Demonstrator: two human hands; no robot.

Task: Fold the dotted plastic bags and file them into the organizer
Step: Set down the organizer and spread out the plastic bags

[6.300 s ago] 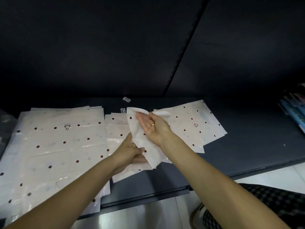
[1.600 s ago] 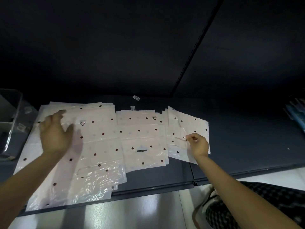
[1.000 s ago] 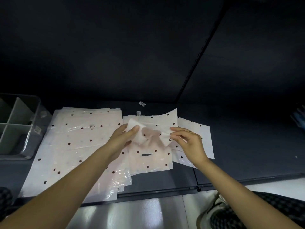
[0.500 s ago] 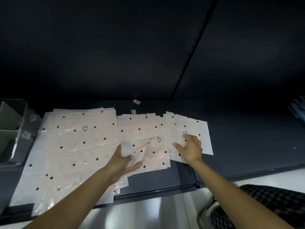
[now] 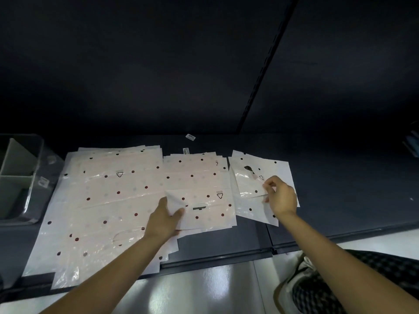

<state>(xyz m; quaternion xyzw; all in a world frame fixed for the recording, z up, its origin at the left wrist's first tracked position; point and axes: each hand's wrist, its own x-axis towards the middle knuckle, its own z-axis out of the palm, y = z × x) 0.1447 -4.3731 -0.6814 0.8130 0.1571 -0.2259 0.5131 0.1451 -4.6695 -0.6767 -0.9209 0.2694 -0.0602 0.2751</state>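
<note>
Your organizer (image 5: 20, 177) runs off the left edge, so you see only part of its compartments. The two small labels (image 5: 190, 137) at the far side are too small to read. Your shoe (image 5: 301, 279) is cut off at the near right.

Half a second ago the right hand (image 5: 282, 198) lay flat on the small bag (image 5: 249, 184); now its grip pinches that bag's upper layer. The left hand (image 5: 164, 219) has slid to the middle stack (image 5: 199, 200) (lower-left corner), thumb on top.
</note>
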